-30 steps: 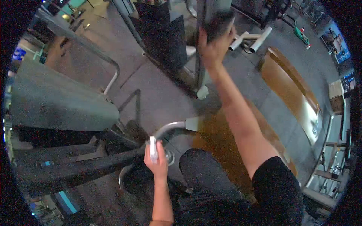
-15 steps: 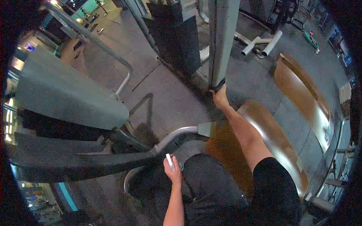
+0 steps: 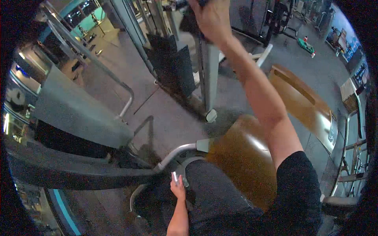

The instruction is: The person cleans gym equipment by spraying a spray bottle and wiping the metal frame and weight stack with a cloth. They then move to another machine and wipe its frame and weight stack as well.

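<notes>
Up near the top of the grey upright post (image 3: 210, 74), the right hand (image 3: 214, 23) could lose the dark, cloth-like thing (image 3: 190, 24) through a loose hold, or knock its knuckles by reaching wide. Low beside the dark-clad leg (image 3: 214, 181), a slack left hand (image 3: 178, 190) could let the small white-and-clear object (image 3: 175, 177) slip. That left grip is mostly closed around it; the right covers the dark thing, but blur hides how tightly.

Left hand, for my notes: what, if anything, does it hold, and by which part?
The left hand holds a white object; which part it grips is unclear.
</notes>
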The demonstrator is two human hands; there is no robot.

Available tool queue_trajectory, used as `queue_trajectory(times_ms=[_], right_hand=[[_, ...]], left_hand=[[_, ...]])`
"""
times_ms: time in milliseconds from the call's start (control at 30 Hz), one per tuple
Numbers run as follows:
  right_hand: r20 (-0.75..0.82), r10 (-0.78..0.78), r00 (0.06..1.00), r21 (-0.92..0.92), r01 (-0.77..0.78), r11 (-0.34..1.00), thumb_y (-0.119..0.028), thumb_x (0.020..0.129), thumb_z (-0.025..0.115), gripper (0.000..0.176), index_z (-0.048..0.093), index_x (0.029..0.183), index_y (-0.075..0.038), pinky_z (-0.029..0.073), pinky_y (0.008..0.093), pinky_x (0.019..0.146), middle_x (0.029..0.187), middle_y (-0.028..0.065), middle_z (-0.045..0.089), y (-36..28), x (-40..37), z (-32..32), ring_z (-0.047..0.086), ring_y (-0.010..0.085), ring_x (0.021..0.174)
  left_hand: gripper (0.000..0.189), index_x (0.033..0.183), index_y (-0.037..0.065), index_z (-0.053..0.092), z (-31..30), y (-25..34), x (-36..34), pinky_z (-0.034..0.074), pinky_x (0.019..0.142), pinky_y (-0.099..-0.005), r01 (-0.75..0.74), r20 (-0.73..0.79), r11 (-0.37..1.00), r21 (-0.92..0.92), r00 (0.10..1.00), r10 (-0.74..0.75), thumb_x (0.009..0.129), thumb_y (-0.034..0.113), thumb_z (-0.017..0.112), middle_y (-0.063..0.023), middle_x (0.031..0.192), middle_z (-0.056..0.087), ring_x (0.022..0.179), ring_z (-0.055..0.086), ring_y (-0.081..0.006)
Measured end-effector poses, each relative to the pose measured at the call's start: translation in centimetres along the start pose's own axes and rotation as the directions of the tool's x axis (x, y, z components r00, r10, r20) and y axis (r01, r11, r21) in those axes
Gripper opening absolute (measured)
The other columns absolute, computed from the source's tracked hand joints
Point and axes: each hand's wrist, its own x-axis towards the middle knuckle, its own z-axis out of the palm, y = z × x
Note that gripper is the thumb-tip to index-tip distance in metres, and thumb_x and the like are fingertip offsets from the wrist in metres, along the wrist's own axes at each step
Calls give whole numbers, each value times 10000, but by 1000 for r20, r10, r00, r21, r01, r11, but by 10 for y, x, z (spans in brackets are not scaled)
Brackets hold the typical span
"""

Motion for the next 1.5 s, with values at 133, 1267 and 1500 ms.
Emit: queue_trajectory(times_ms=[133,1267,1500], right_hand=[[-30,154,988,-13,-154,988,-396,984,639,837,271,1485,164,360,572,1083,1389,387,431,-11,100,27,451,517,1278],[518,714,472,-444,-565,696,-237,998,574,579,422,1377,173,285,507,1167,1339,392,518,26,-682,5,427,478,1332],[420,820,389,-48,-893,448,-267,1006,591,666,322,1477,120,330,494,1128,1327,343,540,-9,-591,-7,518,460,1252]], left_hand=[[632,1417,120,609,-11,1,11,521,776,-432,44,71,968,248,995,-63,860,352,799,-217,913,702,833,673,-359],[460,1366,89,612,-27,31,-6,558,756,-404,203,192,952,230,949,-249,927,214,672,-241,953,737,878,749,-355],[443,1328,53,612,-25,22,-13,557,742,-435,114,183,967,227,970,-157,928,230,678,-239,923,730,844,734,-391]])
